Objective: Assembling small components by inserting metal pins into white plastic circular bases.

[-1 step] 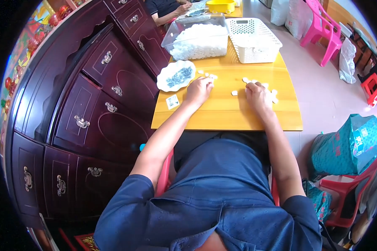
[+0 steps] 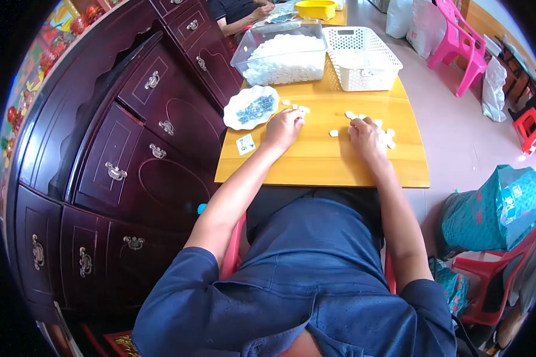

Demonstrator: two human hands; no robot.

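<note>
My left hand (image 2: pixel 284 127) rests on the wooden table with its fingertips pinched together, beside a short row of small white pieces (image 2: pixel 286 102). Whatever lies in that pinch is too small to make out. To the right, my right hand (image 2: pixel 369 138) has its fingers curled down among more small white pieces (image 2: pixel 390 133); its fingertips are closed, and what they hold is hidden. One lone white piece (image 2: pixel 333 133) lies between the hands. Left of my left hand stands a scalloped white dish (image 2: pixel 231 115) holding dark bluish, clear-looking bits (image 2: pixel 255 110).
A clear plastic bin (image 2: pixel 239 59) full of white pieces and a white perforated basket (image 2: pixel 382 81) stand at the table's far side. A small printed card (image 2: pixel 245 144) lies at the left edge. Dark cabinets (image 2: pixel 178 119) flank the left; a teal bag (image 2: pixel 476 208) sits right.
</note>
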